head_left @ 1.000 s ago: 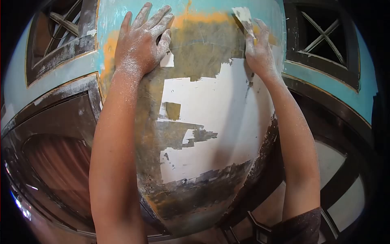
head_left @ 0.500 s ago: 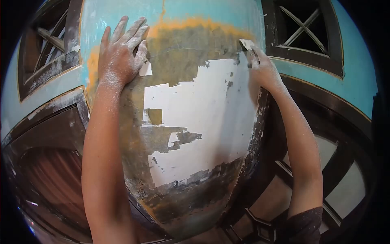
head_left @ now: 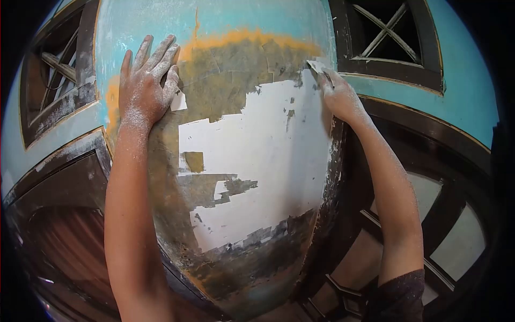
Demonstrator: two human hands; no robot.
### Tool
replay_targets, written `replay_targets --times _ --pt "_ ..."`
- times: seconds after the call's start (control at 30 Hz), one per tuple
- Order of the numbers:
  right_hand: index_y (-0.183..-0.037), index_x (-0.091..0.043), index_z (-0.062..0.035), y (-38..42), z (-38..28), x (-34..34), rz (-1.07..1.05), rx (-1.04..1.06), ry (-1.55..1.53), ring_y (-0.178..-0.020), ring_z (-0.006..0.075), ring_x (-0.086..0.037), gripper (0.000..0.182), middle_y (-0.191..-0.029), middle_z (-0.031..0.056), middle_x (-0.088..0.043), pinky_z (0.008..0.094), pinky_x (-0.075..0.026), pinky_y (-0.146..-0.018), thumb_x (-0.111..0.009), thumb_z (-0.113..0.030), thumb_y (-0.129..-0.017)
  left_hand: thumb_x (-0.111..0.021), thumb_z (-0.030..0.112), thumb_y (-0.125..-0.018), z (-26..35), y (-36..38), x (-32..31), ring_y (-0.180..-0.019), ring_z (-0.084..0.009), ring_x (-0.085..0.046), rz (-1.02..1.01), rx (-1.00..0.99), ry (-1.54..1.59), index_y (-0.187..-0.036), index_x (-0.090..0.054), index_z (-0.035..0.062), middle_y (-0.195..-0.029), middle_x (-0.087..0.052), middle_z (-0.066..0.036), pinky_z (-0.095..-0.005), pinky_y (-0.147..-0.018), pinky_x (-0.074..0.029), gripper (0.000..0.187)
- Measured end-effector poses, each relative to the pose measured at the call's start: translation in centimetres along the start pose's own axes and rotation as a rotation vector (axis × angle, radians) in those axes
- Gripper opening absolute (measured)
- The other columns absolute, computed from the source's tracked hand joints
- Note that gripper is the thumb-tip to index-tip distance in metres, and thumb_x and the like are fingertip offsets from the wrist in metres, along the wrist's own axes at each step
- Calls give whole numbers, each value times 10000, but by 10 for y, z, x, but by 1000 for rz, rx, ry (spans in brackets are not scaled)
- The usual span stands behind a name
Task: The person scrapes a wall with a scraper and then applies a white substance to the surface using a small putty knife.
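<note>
My left hand (head_left: pixel 146 91), dusted with white powder, rests on the wall with its fingers stretched and spread over the turquoise paint and bare plaster. A small white patch (head_left: pixel 178 101) shows at the edge of this hand, by the thumb. Higher up on the right, my right hand (head_left: pixel 340 96) grips a small scraper (head_left: pixel 317 65) coated with white putty, its blade close against the wall near the door frame. Between and below the hands lies a broad area of smooth white putty (head_left: pixel 257 145) with ragged, stepped edges. Brown-grey bare plaster (head_left: pixel 225 67) surrounds it, with an orange band (head_left: pixel 241 37) above.
Dark wooden frames flank the wall section, with crossed-bar openings at the upper left (head_left: pixel 61 67) and upper right (head_left: pixel 387 32). Below are a dark panelled door (head_left: pixel 67 236) on the left and a door with pale panes (head_left: pixel 461 241) on the right.
The view has shifted and tilted slightly. My right hand has drawn the scraper a little way down the wall. My left hand keeps its place on the wall.
</note>
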State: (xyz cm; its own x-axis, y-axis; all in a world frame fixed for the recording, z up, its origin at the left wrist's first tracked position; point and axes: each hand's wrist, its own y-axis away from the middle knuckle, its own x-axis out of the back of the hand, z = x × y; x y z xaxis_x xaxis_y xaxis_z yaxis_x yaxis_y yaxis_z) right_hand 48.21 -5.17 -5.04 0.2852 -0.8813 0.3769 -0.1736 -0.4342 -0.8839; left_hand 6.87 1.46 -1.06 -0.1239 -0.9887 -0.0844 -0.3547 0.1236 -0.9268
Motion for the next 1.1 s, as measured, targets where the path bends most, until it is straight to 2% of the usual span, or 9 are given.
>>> replay_targets --times 0.03,0.1,0.23,0.3,0.57,0.63,0.9,0.97,1.1 --pt "-1440 -538 -61 -1 2 -2 24 28 -9 -1238 504 -570 450 -1315 311 -623 529 -456 -1064 -522 -224 -1020 -513 296 -1032 0 0 -1 -1554 -217 -306 3 0 -2 -1497 -561 270 -1628 -434 105 -502 -1299 -164 468" --pt "-1442 -541 -64 -1 2 -4 52 31 -29 -1237 505 -570 448 -1320 304 -623 532 -453 -1068 -520 -224 -1024 -515 295 -1031 0 0 0 -1554 -218 -307 -4 3 -4 -1498 -561 268 -1628 -434 104 -503 -1298 -165 470" --pt "-1444 -543 -67 -2 -4 -6 77 18 -29 -1237 504 -572 444 -1324 298 -625 531 -453 -1069 -517 -226 -1030 -513 299 -1023 0 0 -1 -1543 -206 -318 24 -3 -7 -1477 -572 278 -1617 -442 115 -496 -1299 -185 458" --pt "-1461 -548 -70 -4 -7 -3 -10 -46 -14 -1337 466 -531 458 -1412 280 -589 465 -415 -1141 -507 -270 -1051 -513 295 -1021 0 0 -2 -1542 -205 -322 26 -3 -6 -1475 -574 278 -1615 -444 115 -495 -1299 -185 458" --pt "-1455 -553 -36 -11 4 -9 19 0 -66 -1347 455 -531 465 -1410 292 -588 452 -409 -1143 -492 -249 -1047 -519 300 -1020 -1 0 -3 -1537 -205 -332 35 -10 -29 -1475 -575 288 -1609 -453 118 -499 -1295 -195 459" --pt "-1434 -571 -42 -13 8 -8 15 30 -8 -1243 487 -580 456 -1314 301 -631 508 -458 -1081 -500 -218 -1019 -525 302 -1023 -2 -1 -3 -1534 -214 -340 34 -13 -29 -1475 -576 289 -1611 -453 110 -507 -1290 -199 456" --pt "-1487 -546 -117 -13 0 8 -70 -49 19 -1237 484 -578 487 -1348 292 -610 503 -462 -1078 -501 -246 -1019 -512 301 -1033 1 -16 -3 -1560 -245 -296 -7 -38 -39 -1483 -580 229 -1634 -433 80 -527 -1284 -173 461" --pt "-1437 -579 -40 -12 -2 13 -122 -126 19 -1309 463 -554 482 -1368 287 -619 454 -420 -1135 -499 -298 -1038 -508 313 -1036 7 -28 -8 -1563 -250 -290 -32 -61 -48 -1481 -581 223 -1637 -428 78 -536 -1282 -173 460" --pt "-1404 -604 -18 -13 0 17 -118 -68 69 -1320 453 -550 474 -1384 295 -605 444 -414 -1137 -508 -301 -1036 -481 420 -1048 45 -61 -28 -1566 -252 -276 4 -146 -7 -1510 -543 299 -1644 -407 96 -571 -1291 -134 482"
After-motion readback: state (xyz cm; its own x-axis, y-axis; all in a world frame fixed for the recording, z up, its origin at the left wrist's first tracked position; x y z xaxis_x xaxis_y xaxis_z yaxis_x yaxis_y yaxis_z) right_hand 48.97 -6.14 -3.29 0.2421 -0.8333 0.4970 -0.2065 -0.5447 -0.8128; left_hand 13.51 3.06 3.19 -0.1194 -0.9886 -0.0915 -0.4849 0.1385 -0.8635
